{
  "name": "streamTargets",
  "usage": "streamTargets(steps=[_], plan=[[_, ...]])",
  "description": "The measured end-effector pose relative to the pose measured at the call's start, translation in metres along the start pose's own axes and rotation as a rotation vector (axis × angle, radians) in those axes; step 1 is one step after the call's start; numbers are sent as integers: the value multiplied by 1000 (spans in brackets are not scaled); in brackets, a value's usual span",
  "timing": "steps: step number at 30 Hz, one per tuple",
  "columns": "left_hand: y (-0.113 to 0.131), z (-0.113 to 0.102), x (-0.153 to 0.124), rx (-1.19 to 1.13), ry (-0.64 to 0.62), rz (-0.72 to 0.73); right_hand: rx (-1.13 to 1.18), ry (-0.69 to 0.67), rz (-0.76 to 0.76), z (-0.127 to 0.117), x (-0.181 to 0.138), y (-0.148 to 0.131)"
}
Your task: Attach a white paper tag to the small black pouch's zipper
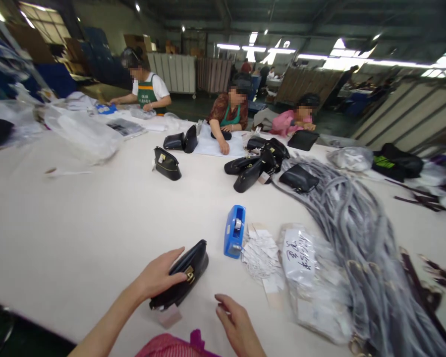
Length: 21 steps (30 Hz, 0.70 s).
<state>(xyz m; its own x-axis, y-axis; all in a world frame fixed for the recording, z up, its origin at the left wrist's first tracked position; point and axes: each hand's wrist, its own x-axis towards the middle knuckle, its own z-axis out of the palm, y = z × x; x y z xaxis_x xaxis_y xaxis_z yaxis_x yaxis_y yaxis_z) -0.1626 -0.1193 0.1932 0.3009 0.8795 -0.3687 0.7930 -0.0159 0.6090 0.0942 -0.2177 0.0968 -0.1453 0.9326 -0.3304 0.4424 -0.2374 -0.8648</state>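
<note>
The person's left hand (159,275) lies on top of a small black purse (182,277) with a gold clasp, and its fingers (174,255) are curled over the top edge of the purse, holding it. The purse lies on its side on the big white counter (78,223), close to the person, and a small pale tag (169,315) sticks out from under its near end. The right hand (238,325) is just beside the purse, low over the counter, with its fingers (223,301) loosely bent and holding nothing. Near the purse, a little farther out, stands a blue tape holder (234,231). Right next to that is a heap of small white paper tags (260,253), and then a clear plastic bag (308,277) with a white label with writing on it. A thick bunch of gray straps (353,228) runs along the right side of the counter. Farther off on the counter are more black purses (258,166), one black purse alone (166,163), and some crumpled clear plastic (83,134) on the left. Three other people sit at the far side of the counter. One of them, in a brown top (223,111), has a hand (225,147) down on a white sheet (213,145).
</note>
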Motion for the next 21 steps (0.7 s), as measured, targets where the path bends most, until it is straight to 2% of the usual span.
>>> streamTargets(steps=[6,10,13,15,17,19,21], plan=[[-14,24,-18,103,88,72,-67,323,130,-73,-10,63],[-9,26,-12,190,129,87,-67,418,182,-95,-23,98],[-12,26,-7,252,195,92,107,493,304,-104,-40,119],[-15,27,-10,284,307,148,287,579,405,-110,-55,136],[-18,28,-21,304,483,205,478,686,475,-117,-68,154],[-18,32,-39,305,676,219,676,799,502,-123,-78,172],[-18,40,-59,283,810,215,837,890,496,-127,-81,186]])
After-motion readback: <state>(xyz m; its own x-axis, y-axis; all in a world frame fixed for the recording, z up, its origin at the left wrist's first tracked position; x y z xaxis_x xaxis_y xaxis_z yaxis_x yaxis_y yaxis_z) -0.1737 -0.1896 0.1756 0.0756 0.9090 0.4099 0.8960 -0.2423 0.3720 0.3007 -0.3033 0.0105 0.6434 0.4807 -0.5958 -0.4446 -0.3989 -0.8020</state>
